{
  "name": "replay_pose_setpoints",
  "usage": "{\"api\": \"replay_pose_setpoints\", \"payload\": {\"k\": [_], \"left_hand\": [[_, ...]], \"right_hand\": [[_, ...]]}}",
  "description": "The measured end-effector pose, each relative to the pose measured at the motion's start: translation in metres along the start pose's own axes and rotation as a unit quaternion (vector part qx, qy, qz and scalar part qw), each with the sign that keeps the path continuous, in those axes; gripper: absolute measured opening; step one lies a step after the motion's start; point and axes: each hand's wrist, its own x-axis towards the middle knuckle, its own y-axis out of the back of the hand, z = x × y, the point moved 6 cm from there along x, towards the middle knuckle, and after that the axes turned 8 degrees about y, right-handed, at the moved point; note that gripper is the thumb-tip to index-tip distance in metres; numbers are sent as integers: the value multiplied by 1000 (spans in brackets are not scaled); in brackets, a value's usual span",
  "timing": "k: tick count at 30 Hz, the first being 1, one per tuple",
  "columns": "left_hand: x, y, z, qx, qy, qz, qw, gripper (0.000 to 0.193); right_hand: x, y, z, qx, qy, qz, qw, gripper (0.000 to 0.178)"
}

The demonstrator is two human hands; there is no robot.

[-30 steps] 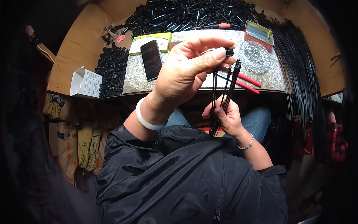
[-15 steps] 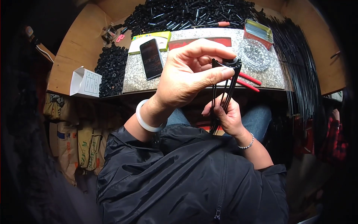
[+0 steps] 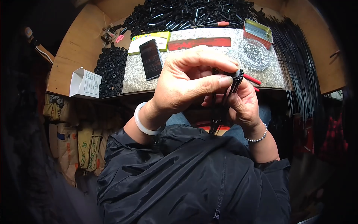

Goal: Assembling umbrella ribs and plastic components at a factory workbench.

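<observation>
My left hand (image 3: 181, 83), a white bangle at its wrist, pinches the round black hub of an umbrella frame (image 3: 238, 77) between thumb and forefinger. Thin black ribs (image 3: 214, 121) hang down from the hub in a narrow bundle over my lap. Just below the hub, my right hand (image 3: 246, 104) has its fingers curled round the ribs, thumb bent inward. Its fingertips are partly hidden behind the ribs. A beaded bracelet circles that wrist.
A phone (image 3: 150, 59), a red strip (image 3: 199, 43), a glass dish (image 3: 255, 55) and a tin (image 3: 258, 33) lie on the speckled board. Red-handled pliers (image 3: 252, 78) sit behind my right hand. Black parts (image 3: 112, 67) are heaped left, long rods (image 3: 298, 67) right, a white box (image 3: 85, 83) at the edge.
My right hand has slid up along the ribs to just under the hub. My left hand has come down slightly, keeping its pinch on the hub.
</observation>
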Motion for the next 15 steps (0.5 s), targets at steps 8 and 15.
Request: {"api": "replay_pose_setpoints", "payload": {"k": [8, 15], "left_hand": [[-5, -3, 5, 25, -7, 16, 1000, 26], [0, 5, 3, -1, 60, -13, 998, 82]], "right_hand": [[-2, 10, 16, 78, -121, -40, 989, 32], [3, 2, 11, 25, -104, -3, 994, 22]]}}
